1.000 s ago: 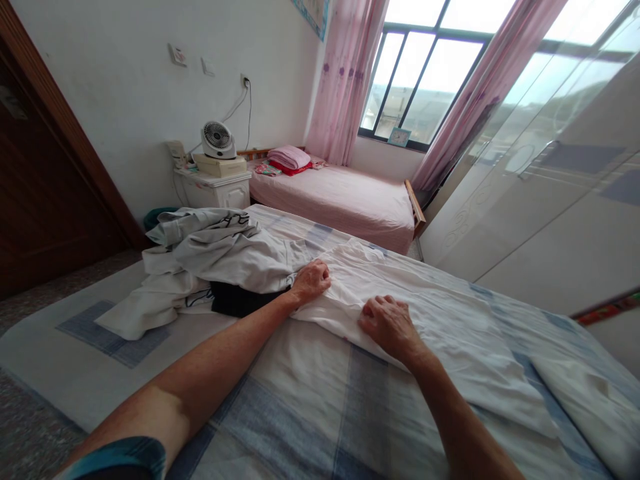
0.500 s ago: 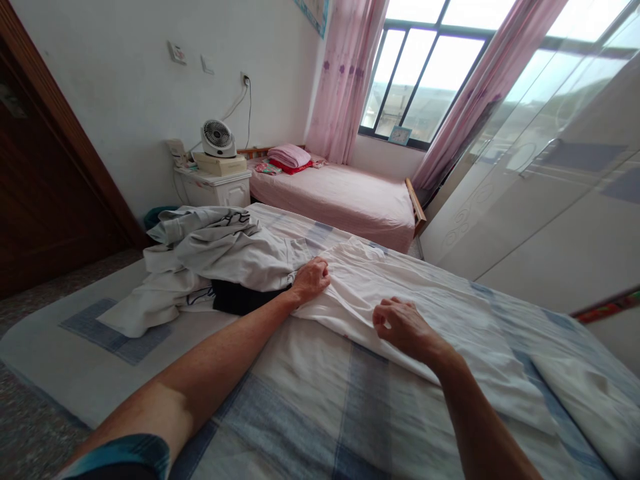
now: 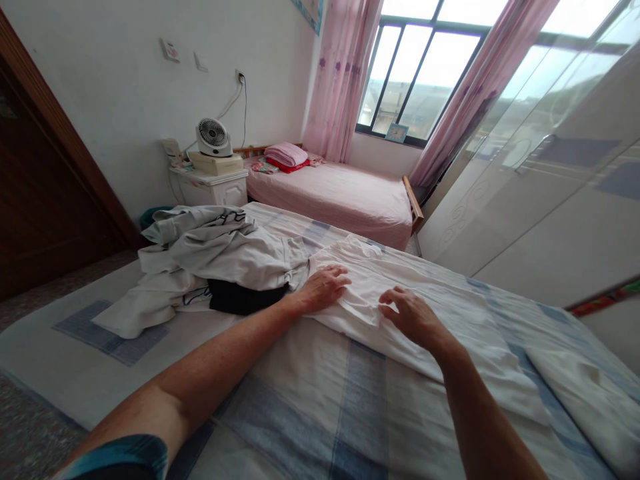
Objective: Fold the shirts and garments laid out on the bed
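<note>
A creased white garment (image 3: 425, 313) lies across the middle of the checked bed (image 3: 320, 413). The left hand (image 3: 324, 288) presses flat and open on its 10 o'clock end, while the right hand (image 3: 410, 315) rests loosely open just beside it. Farther off at 10 o'clock a grey clothes heap (image 3: 210, 250) crowds the bed's edge.

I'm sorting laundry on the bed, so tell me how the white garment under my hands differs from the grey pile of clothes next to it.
The white garment is spread fairly flat along the bed; the grey pile of clothes is heaped and crumpled. The white garment is plain; the grey pile shows dark printed lines and covers a black item. The left hand and right hand rest on the white garment, while the grey pile lies untouched. Both lie on the same blue checked bed.
</note>
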Tool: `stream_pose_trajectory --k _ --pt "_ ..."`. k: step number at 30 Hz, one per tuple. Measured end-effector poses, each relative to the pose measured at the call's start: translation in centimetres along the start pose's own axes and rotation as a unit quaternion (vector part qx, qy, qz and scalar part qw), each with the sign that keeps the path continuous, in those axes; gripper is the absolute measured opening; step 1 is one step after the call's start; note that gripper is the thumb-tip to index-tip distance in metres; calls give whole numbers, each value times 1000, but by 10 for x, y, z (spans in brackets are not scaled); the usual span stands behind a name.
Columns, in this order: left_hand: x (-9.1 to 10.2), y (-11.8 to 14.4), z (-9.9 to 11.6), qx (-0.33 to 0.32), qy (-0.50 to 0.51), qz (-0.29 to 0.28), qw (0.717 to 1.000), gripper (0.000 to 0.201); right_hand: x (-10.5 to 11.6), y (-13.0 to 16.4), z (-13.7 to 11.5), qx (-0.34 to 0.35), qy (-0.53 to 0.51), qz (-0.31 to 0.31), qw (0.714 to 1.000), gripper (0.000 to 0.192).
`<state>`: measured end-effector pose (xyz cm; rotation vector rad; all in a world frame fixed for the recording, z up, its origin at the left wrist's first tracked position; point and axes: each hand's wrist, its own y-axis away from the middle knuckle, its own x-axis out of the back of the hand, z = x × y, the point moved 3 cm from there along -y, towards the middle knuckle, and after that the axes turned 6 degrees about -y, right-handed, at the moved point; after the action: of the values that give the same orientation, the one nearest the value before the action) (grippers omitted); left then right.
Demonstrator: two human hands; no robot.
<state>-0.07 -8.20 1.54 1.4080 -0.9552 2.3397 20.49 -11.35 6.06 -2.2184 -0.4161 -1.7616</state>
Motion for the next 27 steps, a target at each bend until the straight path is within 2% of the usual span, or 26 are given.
stream_pose_trajectory --k 3,6,13,15,17,19,20,23,25,27 --pt "-11 5 -3 -12 -4 -68 998 35 -8 -3 -1 -32 26 -22 999 22" --pt "-16 8 -5 10 -28 -112 993 50 -11 -3 -6 -39 51 -43 997 19" --pt "-16 8 -5 49 -13 -130 990 73 -5 2 -3 -85 74 -88 990 16" --pt "-16 9 -4 49 -7 -122 991 74 -1 2 -3 -91 74 -44 992 21" --pt "-17 9 -4 46 -10 -120 992 76 -1 1 -11 -71 61 37 995 30" --pt "-18 10 -4 41 -27 -124 991 78 -9 -1 -24 -23 43 96 994 40" --pt "-18 9 -4 37 -37 -126 991 78 -17 -2 -31 4 38 104 994 45" --pt "-18 10 -4 33 -54 -125 990 76 -50 -2 -40 28 44 58 997 55" --pt "-17 10 -2 35 -60 -124 990 74 -67 1 -31 -2 48 22 999 60" --pt "-16 11 -1 32 -71 -126 989 73 -72 6 -16 -33 46 3 998 65"
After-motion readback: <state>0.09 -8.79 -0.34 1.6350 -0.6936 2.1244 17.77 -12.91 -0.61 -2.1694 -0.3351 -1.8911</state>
